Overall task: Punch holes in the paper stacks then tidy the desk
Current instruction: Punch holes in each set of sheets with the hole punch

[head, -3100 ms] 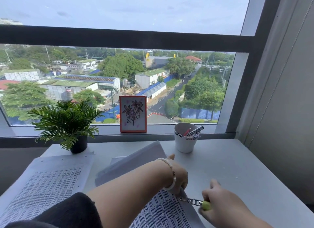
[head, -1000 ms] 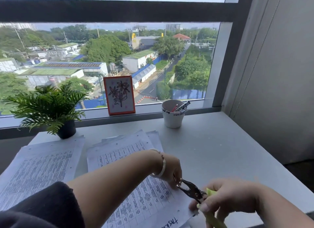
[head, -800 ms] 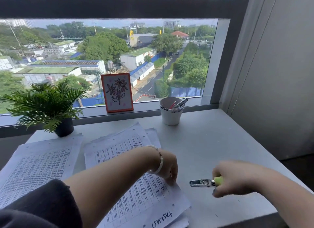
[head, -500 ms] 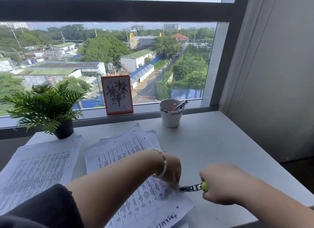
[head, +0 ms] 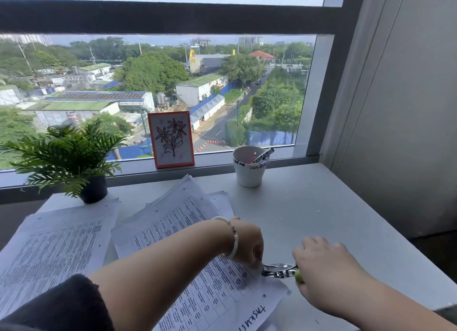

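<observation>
Showing, largest first: the white desk (head: 321, 207); the printed paper stack (head: 197, 269) lying near its front edge; the left hand (head: 247, 244), fingers curled down pinning the stack's right margin; the right hand (head: 319, 264), clenched around the green-handled hole punch (head: 279, 270), whose nose bites that margin. Likely fault: loosened sheets slipping, misaligning the holes.

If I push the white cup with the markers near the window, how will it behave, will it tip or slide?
The white cup is probably stable: it stands upright and looks about as wide as it is tall. On the smooth desk a low push would likely slide it. The markers lean over its rim, so a high push might tip it or spill them.
</observation>
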{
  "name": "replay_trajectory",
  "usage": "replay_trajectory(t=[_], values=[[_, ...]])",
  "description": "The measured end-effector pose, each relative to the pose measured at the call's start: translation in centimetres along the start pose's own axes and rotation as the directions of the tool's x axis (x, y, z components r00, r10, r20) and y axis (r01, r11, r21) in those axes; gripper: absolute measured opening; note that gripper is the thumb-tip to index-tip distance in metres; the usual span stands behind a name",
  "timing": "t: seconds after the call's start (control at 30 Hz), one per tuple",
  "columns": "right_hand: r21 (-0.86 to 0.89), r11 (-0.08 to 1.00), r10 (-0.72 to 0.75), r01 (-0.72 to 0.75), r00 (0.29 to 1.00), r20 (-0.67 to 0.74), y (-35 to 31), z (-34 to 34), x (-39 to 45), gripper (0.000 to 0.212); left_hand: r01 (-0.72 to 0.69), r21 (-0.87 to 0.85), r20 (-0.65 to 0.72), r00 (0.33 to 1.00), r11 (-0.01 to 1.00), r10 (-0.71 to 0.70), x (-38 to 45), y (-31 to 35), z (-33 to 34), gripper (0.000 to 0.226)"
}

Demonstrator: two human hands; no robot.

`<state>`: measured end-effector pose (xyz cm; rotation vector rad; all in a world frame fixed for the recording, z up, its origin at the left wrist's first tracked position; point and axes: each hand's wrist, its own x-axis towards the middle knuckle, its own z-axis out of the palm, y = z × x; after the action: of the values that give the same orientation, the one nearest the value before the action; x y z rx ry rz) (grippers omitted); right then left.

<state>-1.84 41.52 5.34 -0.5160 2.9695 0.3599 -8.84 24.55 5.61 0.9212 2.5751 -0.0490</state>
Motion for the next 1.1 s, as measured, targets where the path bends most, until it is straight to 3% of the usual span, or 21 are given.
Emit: replay_trajectory(t=[0.2,0.37,0.4,0.47,0.57,0.73,1.1], values=[[-0.054,0.998,0.035,-0.034,0.999,0.013,-0.1,0.2,0.3,0.014,0.026,-0.038,0.024,0.999,0.999,-0.025,-0.1,0.1,-0.1,0.026],[-0.034,0.999,-0.044,0.043,0.998,-0.044,0.0,0.3,0.3,0.054,0.028,-0.115,0.053,0.998,0.993,-0.022,-0.2,-0.1,-0.1,0.029],[-0.009,0.998,-0.055,0.055,0.998,0.016,-0.1,-0.1,0.1,0.051,0.023,-0.116,0.052,0.999,0.993,-0.018,-0.3,-0.1,-0.1,0.029],[0.007,1.0,-0.018,0.018,0.999,-0.038,0.2,0.2,0.2,0.026,0.009,-0.127,0.041,0.999,0.992,-0.003,-0.3,0.1,-0.1,0.027],[0.051,0.999,-0.015,0.009,0.994,0.11,1.2,-0.3,1.0,0.008,-0.007,-0.155,0.038,0.999,0.988,0.013,-0.2,0.4,-0.3,0.024],[0.075,0.997,-0.051,0.032,0.962,0.269,1.7,-1.1,1.7,0.012,-0.024,-0.129,0.03,0.999,0.991,0.028,-0.2,0.8,-0.8,0.027],[0.181,0.98,0.022,-0.078,0.956,0.294,2.0,0.2,1.4,0.03,-0.029,-0.019,0.035,0.999,0.999,0.03,0.0,1.0,-0.9,0.022]])
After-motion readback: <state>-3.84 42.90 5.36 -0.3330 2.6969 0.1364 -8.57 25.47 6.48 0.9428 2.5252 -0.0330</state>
